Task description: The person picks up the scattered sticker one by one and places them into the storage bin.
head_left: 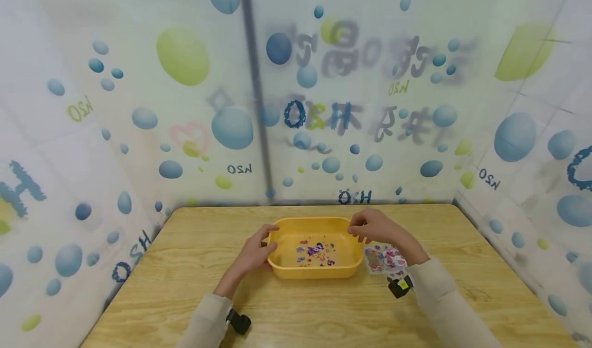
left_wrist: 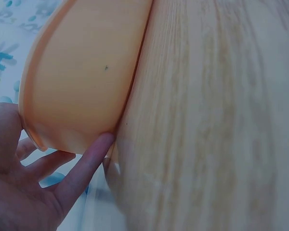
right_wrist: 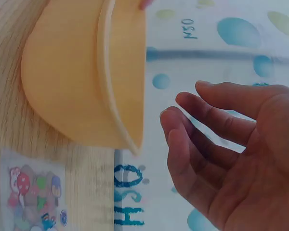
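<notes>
A yellow plastic basin [head_left: 314, 272] stands on the wooden table, with several small colourful sticker-like pieces [head_left: 316, 250] scattered over its floor. My left hand [head_left: 256, 249] holds the basin's left end; in the left wrist view the fingers of that hand [left_wrist: 33, 187] lie against the wall and rim. Over the right rim hovers my right hand [head_left: 375, 227]. The right wrist view has this hand [right_wrist: 221, 149] beside the basin wall [right_wrist: 67, 72], fingers loosely bent and nothing between them.
Clear sticker sheets [head_left: 375, 260] with printed figures lie right of the basin, partly under my right forearm. Black wrist cameras sit at the left wrist [head_left: 239, 322] and right wrist [head_left: 400, 287]. A patterned curtain [head_left: 305, 91] hangs behind the table [head_left: 213, 219].
</notes>
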A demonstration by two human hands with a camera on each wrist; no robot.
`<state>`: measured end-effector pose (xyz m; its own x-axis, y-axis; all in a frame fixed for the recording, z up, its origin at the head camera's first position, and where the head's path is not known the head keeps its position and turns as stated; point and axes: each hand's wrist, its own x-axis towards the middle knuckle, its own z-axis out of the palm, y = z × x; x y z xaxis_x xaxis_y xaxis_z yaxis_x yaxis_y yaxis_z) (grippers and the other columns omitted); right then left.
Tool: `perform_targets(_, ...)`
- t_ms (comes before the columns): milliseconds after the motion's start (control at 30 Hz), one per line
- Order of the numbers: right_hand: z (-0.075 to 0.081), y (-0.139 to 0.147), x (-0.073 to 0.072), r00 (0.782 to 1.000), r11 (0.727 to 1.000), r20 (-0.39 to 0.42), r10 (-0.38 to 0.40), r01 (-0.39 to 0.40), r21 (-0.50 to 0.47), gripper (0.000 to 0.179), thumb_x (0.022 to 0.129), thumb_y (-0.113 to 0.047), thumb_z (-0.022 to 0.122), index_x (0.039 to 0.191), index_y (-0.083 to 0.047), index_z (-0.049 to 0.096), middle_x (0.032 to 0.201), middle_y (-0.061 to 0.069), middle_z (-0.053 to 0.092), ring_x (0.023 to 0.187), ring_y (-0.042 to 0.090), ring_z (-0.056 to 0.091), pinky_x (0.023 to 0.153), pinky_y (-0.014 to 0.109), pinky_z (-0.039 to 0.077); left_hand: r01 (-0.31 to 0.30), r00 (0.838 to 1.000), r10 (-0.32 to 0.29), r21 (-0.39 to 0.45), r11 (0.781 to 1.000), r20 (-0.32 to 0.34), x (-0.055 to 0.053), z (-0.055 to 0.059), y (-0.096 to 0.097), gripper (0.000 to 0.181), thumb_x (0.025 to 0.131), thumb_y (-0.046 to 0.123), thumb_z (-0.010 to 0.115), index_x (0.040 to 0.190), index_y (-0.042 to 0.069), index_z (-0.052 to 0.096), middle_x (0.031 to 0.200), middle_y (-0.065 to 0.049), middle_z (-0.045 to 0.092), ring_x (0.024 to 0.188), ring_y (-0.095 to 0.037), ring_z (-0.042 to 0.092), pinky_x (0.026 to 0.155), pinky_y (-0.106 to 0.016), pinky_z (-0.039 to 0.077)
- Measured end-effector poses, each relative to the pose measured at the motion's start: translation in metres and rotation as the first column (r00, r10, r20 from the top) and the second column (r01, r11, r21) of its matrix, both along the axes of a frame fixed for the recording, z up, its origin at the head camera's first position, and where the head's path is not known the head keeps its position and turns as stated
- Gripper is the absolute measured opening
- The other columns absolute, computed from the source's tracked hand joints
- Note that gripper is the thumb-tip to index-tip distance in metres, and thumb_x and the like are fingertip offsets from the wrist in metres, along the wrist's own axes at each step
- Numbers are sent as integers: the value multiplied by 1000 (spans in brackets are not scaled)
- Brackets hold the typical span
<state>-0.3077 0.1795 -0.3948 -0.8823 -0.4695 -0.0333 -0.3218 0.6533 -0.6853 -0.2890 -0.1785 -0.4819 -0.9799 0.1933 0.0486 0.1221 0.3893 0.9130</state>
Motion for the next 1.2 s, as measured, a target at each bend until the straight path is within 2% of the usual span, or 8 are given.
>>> perform_targets(200, -10, 27, 12, 997, 994, -30, -72, 70, -80, 22, 102, -19, 64, 108, 0, 73, 95, 14, 71, 78, 21, 69, 68, 32, 64, 4, 1000, -4, -3, 1000, 4, 0, 0, -1, 45, 101, 7, 59, 145, 15, 53, 157, -26, 44, 96, -30, 73, 52, -42, 64)
perform_targets(400, -20, 53, 19, 990, 980, -54, -133, 123, -154, 19, 102, -18, 65, 110, -2, 72, 98, 17, 72, 83, 34, 69, 71, 43, 66, 0, 1000, 0, -17, 1000, 1, 1, 2, -2, 45, 101, 8, 58, 145, 15, 53, 157, -27, 44, 94, -30, 72, 52, -41, 64)
perform_targets(467, -24, 60, 21, 985, 975, -64, -162, 150, -162, 18, 101, -15, 66, 110, -1, 72, 99, 18, 72, 83, 35, 69, 70, 41, 65, 3, 1000, -3, -12, 1000, 3, 1, 2, -2, 45, 101, 7, 58, 145, 15, 53, 157, -28, 44, 96, -31, 72, 52, -42, 64)
perform_targets(667, -37, 77, 25, 962, 964, -88, -258, 251, -83, 20, 100, -14, 67, 112, 1, 72, 102, 13, 73, 84, 28, 68, 68, 29, 62, -2, 1000, 2, -9, 1000, 13, 1, 3, 1, 45, 102, 8, 59, 145, 15, 53, 157, -26, 44, 96, -30, 72, 53, -42, 64)
perform_targets(800, -42, 90, 25, 949, 957, -119, -292, 289, -38, 24, 99, -19, 70, 112, 1, 72, 102, 13, 72, 84, 27, 68, 66, 28, 60, -3, 1000, 3, -8, 1000, 7, 1, 2, 1, 45, 102, 8, 59, 146, 16, 53, 156, -25, 46, 94, -29, 72, 52, -43, 64)
perform_targets(1000, -50, 110, 24, 935, 947, -185, -303, 317, 48, 30, 95, -19, 74, 112, 6, 70, 104, 20, 71, 88, 30, 68, 70, 38, 62, 6, 1000, -6, -8, 1000, 3, 1, 4, 0, 45, 102, 9, 59, 147, 15, 52, 157, -25, 45, 92, -29, 73, 52, -44, 63)
perform_targets(1100, -54, 119, 23, 927, 934, -197, -318, 342, 104, 33, 92, -20, 76, 113, 5, 70, 111, 26, 69, 94, 35, 67, 76, 48, 62, 9, 1000, -9, -21, 1000, -5, 1, 4, 0, 45, 103, 9, 59, 147, 15, 52, 157, -26, 45, 91, -28, 73, 52, -42, 63)
perform_targets(1200, -58, 126, 22, 931, 927, -187, -313, 342, 152, 38, 89, -22, 79, 114, 5, 70, 119, 31, 66, 102, 44, 65, 84, 57, 60, 7, 1000, -8, -27, 1000, -4, 1, 3, 0, 45, 103, 9, 59, 147, 15, 52, 157, -26, 45, 91, -27, 73, 52, -42, 63)
